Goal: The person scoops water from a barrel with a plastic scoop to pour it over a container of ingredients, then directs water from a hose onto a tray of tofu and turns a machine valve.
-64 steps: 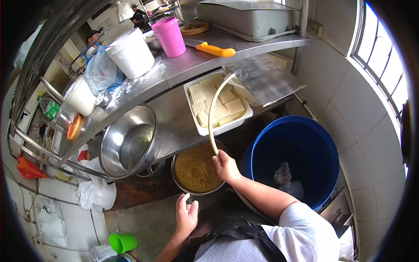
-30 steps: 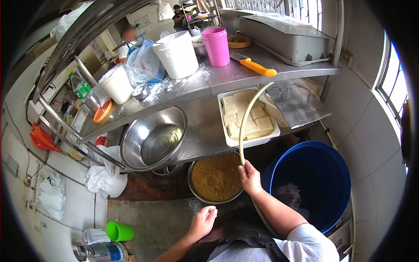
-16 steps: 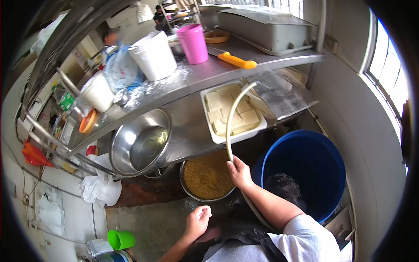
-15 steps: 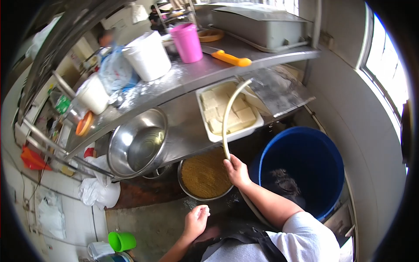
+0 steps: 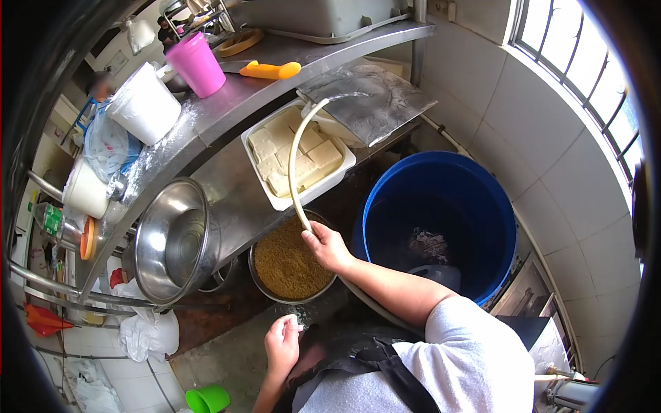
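Note:
My right hand (image 5: 329,248) is closed round a pale hose (image 5: 295,155), which arcs upward, its end over a metal sheet (image 5: 372,100) with water coming out. Behind the hose, a white tub (image 5: 282,204) holds several pale blocks. Below it stands a round pan of brown grains (image 5: 289,265), just left of my right hand. My left hand (image 5: 282,344) is raised below the pan, fingers curled together; whether something small is in them I cannot make out. A large blue barrel (image 5: 441,155) stands to the right with dark contents.
A steel bowl (image 5: 172,241) sits at the left of the lower shelf. The upper shelf (image 5: 255,103) bears a pink cup (image 5: 197,65), a white bucket (image 5: 146,103) and an orange-handled knife (image 5: 272,70). A green cup (image 5: 208,398) is at the bottom. A person (image 5: 100,86) stands far left.
The view has turned to the right, so the shelves and barrel appear further left. My right hand still grips the hose, and my left hand has gone from spread to curled fingers.

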A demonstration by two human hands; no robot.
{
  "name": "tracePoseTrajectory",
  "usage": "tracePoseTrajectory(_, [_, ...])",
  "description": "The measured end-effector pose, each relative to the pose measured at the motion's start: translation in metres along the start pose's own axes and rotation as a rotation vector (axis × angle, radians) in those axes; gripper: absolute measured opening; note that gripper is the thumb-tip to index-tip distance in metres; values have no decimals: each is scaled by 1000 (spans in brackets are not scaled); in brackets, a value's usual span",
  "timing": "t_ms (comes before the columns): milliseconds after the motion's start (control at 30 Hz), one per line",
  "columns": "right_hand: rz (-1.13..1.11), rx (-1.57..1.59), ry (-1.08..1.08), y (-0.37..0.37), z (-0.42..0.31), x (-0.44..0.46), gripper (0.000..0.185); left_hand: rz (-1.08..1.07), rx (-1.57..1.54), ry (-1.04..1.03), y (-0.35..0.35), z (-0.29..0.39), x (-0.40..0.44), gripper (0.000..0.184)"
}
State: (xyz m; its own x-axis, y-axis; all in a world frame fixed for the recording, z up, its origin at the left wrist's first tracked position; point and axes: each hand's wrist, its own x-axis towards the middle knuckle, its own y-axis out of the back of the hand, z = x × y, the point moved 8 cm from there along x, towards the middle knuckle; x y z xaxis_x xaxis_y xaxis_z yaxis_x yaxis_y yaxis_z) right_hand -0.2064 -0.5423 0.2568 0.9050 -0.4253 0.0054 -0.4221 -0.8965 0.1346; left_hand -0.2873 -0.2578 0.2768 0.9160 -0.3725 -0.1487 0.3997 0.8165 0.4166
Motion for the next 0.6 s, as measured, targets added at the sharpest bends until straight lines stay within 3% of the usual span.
tracePoseTrajectory(367, [25, 57, 29, -6, 7, 3, 39, 70, -80, 6, 2, -2, -3, 25])
tracePoseTrajectory(600, [-39, -44, 73, -14, 4, 0, 40, 78, -73, -107, 2, -1, -1, 23])
